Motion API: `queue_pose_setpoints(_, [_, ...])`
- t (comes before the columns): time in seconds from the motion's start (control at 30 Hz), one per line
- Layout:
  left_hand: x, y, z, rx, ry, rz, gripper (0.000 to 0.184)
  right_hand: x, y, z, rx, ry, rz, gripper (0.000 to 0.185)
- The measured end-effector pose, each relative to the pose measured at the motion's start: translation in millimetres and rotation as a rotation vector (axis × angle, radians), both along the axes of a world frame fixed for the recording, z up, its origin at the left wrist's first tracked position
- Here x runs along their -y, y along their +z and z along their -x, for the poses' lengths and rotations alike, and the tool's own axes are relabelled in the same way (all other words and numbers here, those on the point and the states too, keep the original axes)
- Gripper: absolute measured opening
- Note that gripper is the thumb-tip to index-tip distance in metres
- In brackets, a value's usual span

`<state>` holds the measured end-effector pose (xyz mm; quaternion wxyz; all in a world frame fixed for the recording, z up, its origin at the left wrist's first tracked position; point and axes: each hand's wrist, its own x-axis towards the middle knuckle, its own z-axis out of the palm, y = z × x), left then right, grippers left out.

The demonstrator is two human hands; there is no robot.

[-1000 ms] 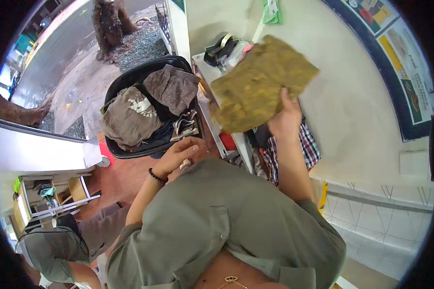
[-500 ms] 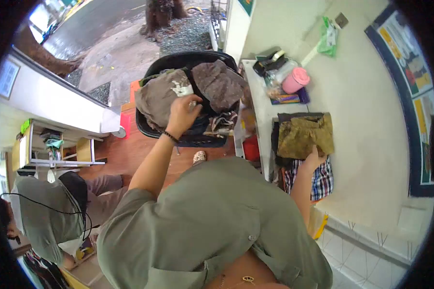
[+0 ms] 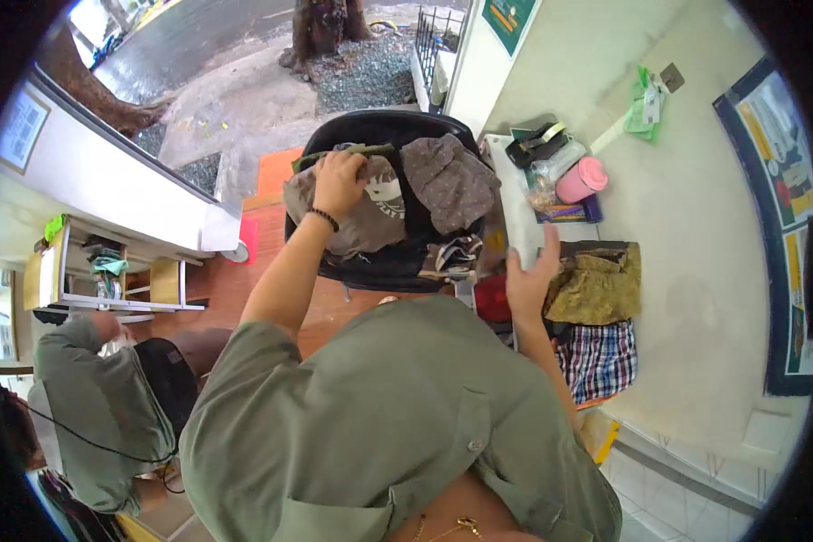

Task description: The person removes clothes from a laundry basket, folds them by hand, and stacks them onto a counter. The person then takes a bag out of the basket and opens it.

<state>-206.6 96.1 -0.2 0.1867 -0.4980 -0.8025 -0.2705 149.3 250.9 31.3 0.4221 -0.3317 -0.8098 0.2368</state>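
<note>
Overhead, from the head camera, we see our left hand (image 3: pixel 339 183) at eleven o'clock, fingers curled on a soft, matte brown shirt (image 3: pixel 357 221); whether they pinch the cloth we cannot tell. The shirt lies rumpled in a smooth black plastic bin (image 3: pixel 435 125) with rounded corners, toward twelve o'clock. Beside it sit a wrinkled, speckled brown cloth (image 3: pixel 450 185) and, at one o'clock, a striped bundle (image 3: pixel 458 253).

Our right hand (image 3: pixel 533 278) is open and holds nothing, thumb apart from the fingers, near three o'clock. Just beside it are mottled olive shorts (image 3: pixel 601 287), with a checked cloth (image 3: pixel 601 357) at four o'clock; our right forearm hides part of that stack.

Around two o'clock, a white shelf (image 3: pixel 513 200) bears a pink tumbler (image 3: pixel 583 179) and crinkled clear plastic (image 3: pixel 556 164); a green bag (image 3: pixel 643 110) hangs on the wall. A co-worker (image 3: pixel 108 415) bends at eight o'clock.

White lettering on the shirt seems to read "PLAY". The framed poster (image 3: pixel 781 208) at three o'clock carries print too small for us to read.
</note>
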Motion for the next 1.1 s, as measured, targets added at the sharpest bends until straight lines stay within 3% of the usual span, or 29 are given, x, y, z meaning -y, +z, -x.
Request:
queue_pose_setpoints(0.17, [24, 23, -20, -0.163, -0.206, -0.091, 0.03, 22, 5, 76, 0.055, 0.381, 0.052, 0.073])
queue_pose_setpoints(0.27, [39, 36, -16, 0.015, -0.369, 0.044, 0.03, 42, 18, 123, 0.179, 0.534, 0.059, 0.075])
queue_pose_setpoints(0.37, [49, 78, -21, 0.128, -0.471, 0.047, 0.03, 48, 25, 162, 0.148, 0.694, 0.065, 0.061])
queue_pose_setpoints(0.47, [49, 109, -22, 0.075, -0.336, -0.187, 0.028, 34, 26, 185, 0.179, 0.87, 0.83, 0.043])
queue_pose_setpoints(0.5, [47, 113, -22, 0.035, -0.259, -0.296, 0.028, 30, 38, 189, 0.053, 0.914, 0.889, 0.032])
queue_pose_setpoints(0.6, [43, 100, -35, 0.3, -0.055, -0.69, 0.023, 18, 105, 186, 0.229, 0.679, 0.582, 0.033])
queue_pose_setpoints(0.63, [48, 71, -38, 0.745, -0.11, -0.758, 0.018, 22, 132, 177, 0.222, 0.647, 0.407, 0.031])
queue_pose_setpoints(0.67, [50, 74, -52, 1.01, -0.186, -0.749, 0.015, 29, 160, 165, 0.26, 0.632, 0.26, 0.031])
queue_pose_setpoints(0.73, [45, 55, -69, 1.59, -0.262, -0.665, 0.024, 48, 200, 143, 0.334, 0.586, -0.03, 0.03])
queue_pose_setpoints(0.8, [14, 70, -107, 2.061, -0.298, -0.82, 0.043, 61, 206, 121, 0.395, 0.63, -0.312, 0.039])
queue_pose_setpoints(0.87, [-2, 77, -121, 2.265, -0.371, -0.828, 0.046, 74, 192, 96, 0.521, 0.704, -0.378, 0.051])
queue_pose_setpoints(0.93, [-11, 79, -125, 2.327, -0.451, -0.75, 0.049, 80, 179, 67, 0.641, 0.823, -0.267, 0.052])
queue_pose_setpoints(0.97, [-14, 80, -132, 2.359, -0.483, -0.693, 0.05, 77, 171, 53, 0.574, 0.777, -0.238, 0.056])
queue_pose_setpoints(1.03, [-24, 80, -153, 2.392, -0.539, -0.553, 0.053, 64, 150, 18, 0.439, 0.671, -0.191, 0.062])
queue_pose_setpoints(1.07, [-30, 80, -165, 2.405, -0.568, -0.469, 0.054, 60, 138, -3, 0.396, 0.438, -0.176, 0.075])
queue_pose_setpoints(1.1, [-35, 79, -181, 2.423, -0.596, -0.381, 0.056, 59, 117, -22, 0.241, 0.203, -0.079, 0.075])
